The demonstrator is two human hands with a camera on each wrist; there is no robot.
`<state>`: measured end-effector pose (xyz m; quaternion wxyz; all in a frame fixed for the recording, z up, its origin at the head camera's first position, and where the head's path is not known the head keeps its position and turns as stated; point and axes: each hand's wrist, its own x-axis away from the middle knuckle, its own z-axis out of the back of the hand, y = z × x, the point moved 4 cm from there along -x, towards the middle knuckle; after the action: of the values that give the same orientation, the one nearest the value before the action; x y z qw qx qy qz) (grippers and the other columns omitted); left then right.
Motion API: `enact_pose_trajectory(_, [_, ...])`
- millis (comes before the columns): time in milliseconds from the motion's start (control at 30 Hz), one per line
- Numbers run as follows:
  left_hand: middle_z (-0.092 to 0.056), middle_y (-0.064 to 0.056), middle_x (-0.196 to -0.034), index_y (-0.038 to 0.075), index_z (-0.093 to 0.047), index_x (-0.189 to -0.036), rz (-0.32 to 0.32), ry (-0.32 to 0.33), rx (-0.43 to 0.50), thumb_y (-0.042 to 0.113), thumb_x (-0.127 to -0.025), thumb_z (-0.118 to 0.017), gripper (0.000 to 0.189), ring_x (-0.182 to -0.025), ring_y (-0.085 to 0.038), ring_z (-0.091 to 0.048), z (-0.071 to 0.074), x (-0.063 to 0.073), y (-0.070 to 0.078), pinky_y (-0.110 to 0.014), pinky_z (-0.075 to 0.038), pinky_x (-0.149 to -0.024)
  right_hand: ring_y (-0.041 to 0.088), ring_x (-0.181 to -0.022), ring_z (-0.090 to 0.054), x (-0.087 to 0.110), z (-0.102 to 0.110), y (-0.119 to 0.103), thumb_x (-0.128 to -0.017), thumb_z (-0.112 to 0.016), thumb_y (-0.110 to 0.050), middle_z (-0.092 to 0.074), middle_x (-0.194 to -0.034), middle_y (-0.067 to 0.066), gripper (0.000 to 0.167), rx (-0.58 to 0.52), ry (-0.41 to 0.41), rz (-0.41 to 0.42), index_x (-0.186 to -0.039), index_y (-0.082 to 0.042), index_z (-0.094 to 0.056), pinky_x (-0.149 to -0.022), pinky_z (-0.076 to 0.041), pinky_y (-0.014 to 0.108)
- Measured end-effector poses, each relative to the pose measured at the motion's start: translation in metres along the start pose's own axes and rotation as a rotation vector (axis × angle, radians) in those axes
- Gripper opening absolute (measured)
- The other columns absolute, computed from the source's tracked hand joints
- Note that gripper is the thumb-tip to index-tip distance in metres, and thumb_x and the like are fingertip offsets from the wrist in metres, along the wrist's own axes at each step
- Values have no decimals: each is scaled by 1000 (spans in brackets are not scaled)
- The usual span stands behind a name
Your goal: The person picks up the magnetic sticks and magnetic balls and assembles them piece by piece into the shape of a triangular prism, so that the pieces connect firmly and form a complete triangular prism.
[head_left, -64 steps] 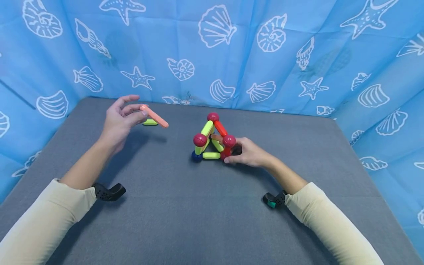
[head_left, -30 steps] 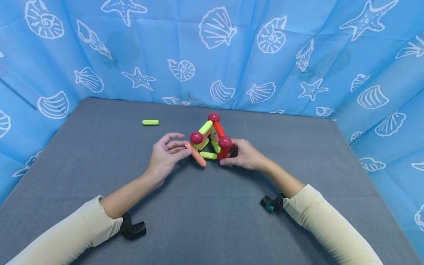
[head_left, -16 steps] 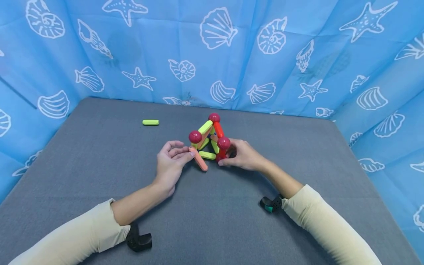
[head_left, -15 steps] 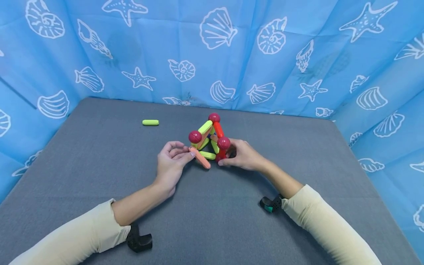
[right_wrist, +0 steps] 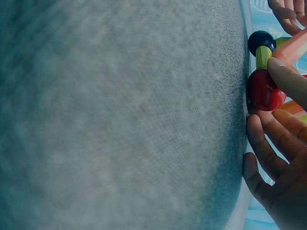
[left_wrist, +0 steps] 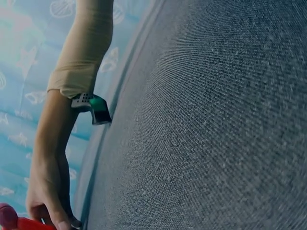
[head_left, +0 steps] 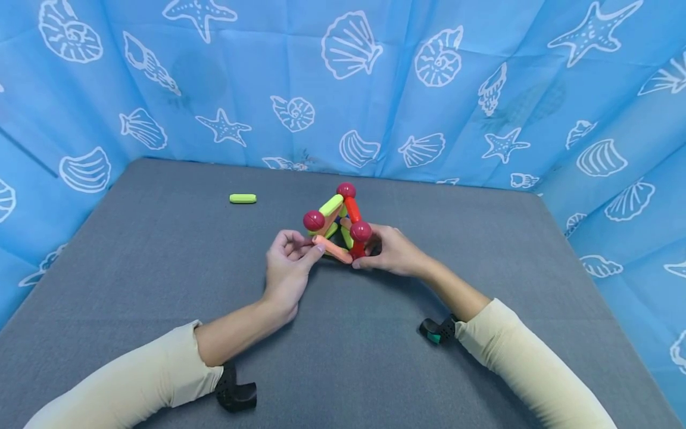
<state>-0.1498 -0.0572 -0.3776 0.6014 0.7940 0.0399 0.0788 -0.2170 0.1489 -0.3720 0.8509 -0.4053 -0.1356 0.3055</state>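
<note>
My left hand (head_left: 289, 268) pinches a salmon-coloured magnetic rod (head_left: 333, 249) by its near end. The rod slants across the front of a frame built of rods and balls, its far end right at the lower red ball (right_wrist: 265, 91). With thumb and fingers, my right hand (head_left: 393, 251) grips that ball at the frame's right base corner. Dark red balls (head_left: 346, 190) cap the top corners, joined by a yellow-green rod (head_left: 331, 205) and a red rod (head_left: 352, 210). The right wrist view shows a dark blue ball (right_wrist: 261, 43) at another base corner.
A loose yellow-green rod (head_left: 243, 198) lies on the grey cloth-covered table (head_left: 343, 357), left of the frame. A blue curtain (head_left: 241, 71) with white shell prints hangs behind the table's far edge.
My left hand has carried the salmon rod from the far left to the frame's front and swung its far end to the right. The frame has shifted slightly left under my right hand.
</note>
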Motion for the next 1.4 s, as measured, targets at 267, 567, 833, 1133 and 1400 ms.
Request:
enact_pose_trajectory(267, [-59, -11, -107, 5, -47, -97, 17, 29, -21, -3, -89, -70, 25, -98, -19, -61, -2, 1, 0, -23, -54, -82, 21, -92, -65, -2, 0, 2, -78, -85, -12, -68, -105, 7, 56, 5, -3, 2, -127, -2, -59, -84, -54, 44])
enact_pose_trajectory(567, [-61, -10, -104, 8, -49, -99, 45, 24, -33, 5, -90, -72, 26, -87, -19, -63, -5, -2, 1, -33, -57, -78, 22, -89, -64, -2, 0, 1, -78, -85, -12, -68, -105, 7, 54, -8, -4, 6, -125, -1, -59, -82, -54, 43])
enact_pose_trajectory(833, [-62, -11, -82, 4, -51, -114, -175, -21, -207, 8, -85, -80, 41, -68, -21, -58, 0, -16, 8, -21, -46, -58, 23, -84, -61, -1, 1, 1, -79, -85, -14, -65, -96, 7, 53, 10, 7, -14, -124, -1, -60, -76, -52, 38])
enact_pose_trajectory(1133, [-49, -9, -76, -2, -52, -121, -226, -67, -364, 6, -85, -79, 46, -64, -19, -44, -3, -19, 27, -19, -36, -54, 23, -84, -60, 0, 1, 2, -80, -84, -14, -65, -97, 7, 51, 9, 9, -25, -122, -2, -60, -76, -50, 37])
enact_pose_trajectory(1400, [-56, -12, -85, 6, -49, -125, -276, -236, -340, 10, -83, -82, 54, -62, -14, -49, 14, -42, 12, -21, -42, -54, 21, -86, -61, 0, 1, 1, -81, -84, -16, -66, -99, 5, 51, 16, 1, -20, -124, -3, -59, -78, -52, 37])
